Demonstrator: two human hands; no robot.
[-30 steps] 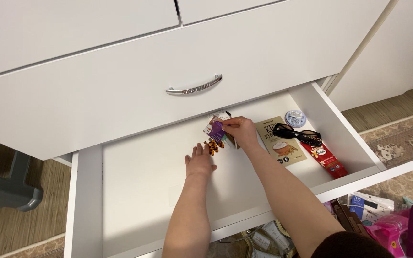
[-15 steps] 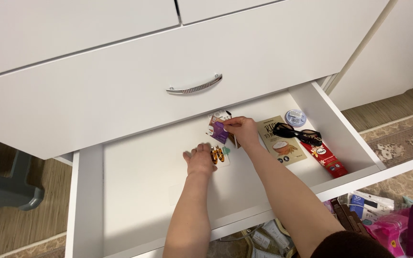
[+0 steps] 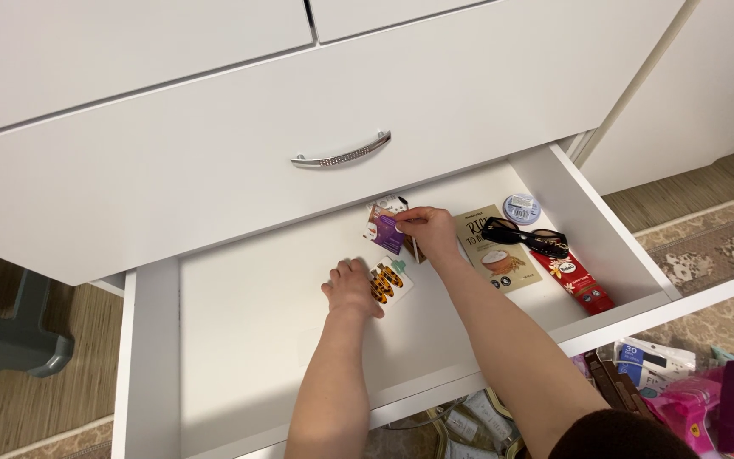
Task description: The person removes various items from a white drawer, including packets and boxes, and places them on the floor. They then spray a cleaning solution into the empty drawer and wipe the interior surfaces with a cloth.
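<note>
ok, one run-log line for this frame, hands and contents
left hand: on white card of amber hair clips | right hand: pinching small purple packet | white open drawer: black sunglasses, red tube

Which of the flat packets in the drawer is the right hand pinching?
The small purple packet, gripped by the right hand. The larger tan sachet and red packet lie untouched further right.

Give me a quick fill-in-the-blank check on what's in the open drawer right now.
1. The left hand rests on a card of amber hair clips lying on the floor of the white ____.
2. The right hand pinches a small ____ packet.
3. The black sunglasses lie partly over a ____ tube.
4. The round tin sits near the drawer's back ____ corner.

Missing words: drawer; purple; red; right
</note>
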